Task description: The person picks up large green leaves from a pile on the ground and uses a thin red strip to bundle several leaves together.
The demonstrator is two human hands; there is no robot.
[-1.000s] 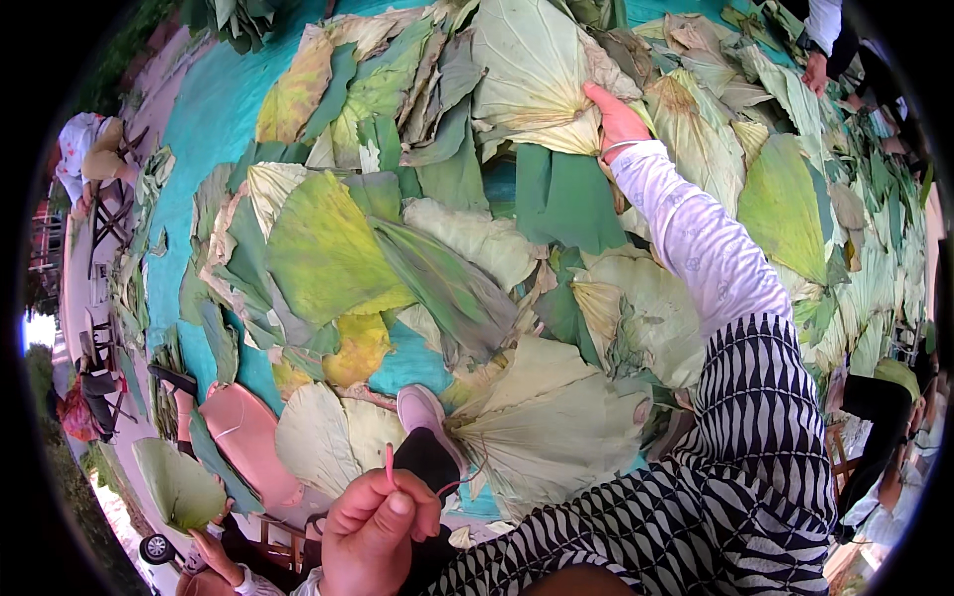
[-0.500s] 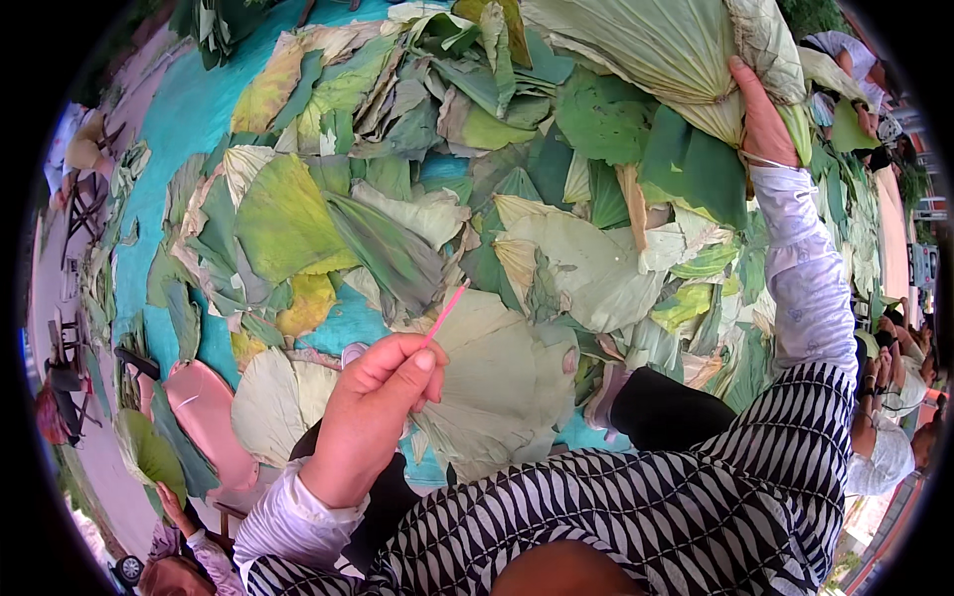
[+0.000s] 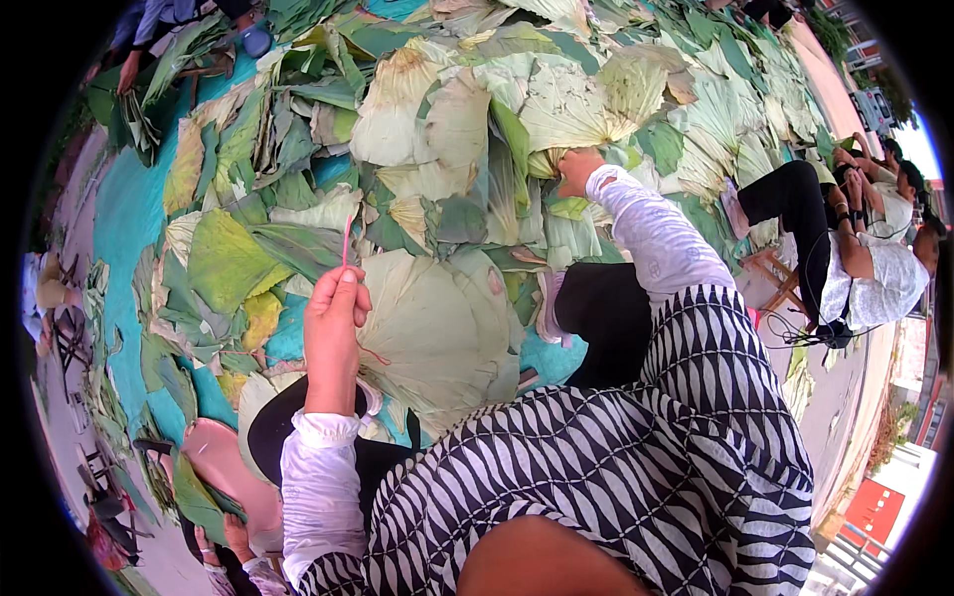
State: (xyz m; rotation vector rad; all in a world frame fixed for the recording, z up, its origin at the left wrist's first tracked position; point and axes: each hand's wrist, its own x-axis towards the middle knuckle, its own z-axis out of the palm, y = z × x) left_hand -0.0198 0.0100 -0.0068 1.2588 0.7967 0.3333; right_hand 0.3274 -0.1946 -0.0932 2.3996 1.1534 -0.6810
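My left hand is closed, pinching a thin pink strand that sticks up from between thumb and fingers. A reddish thread trails beside that hand; whether it joins the pink strand I cannot tell. My right hand is closed on the gathered lower end of a large, dried pale-green lotus leaf. Its fingertips are partly hidden by the leaf. Below and between my hands, a broad grey-green lotus leaf lies spread in front of my body. A yellow-green leaf lies left of my left hand.
Many overlapping leaves cover a turquoise sheet. A pink plastic seat or basin stands at lower left, with another person's hand next to it. Seated people work at the right, near a wooden stool.
My right hand has come in from the upper right toward the middle, with the pale leaf in it. My left hand has turned more upright, still pinching the pink strand. The view has shifted.
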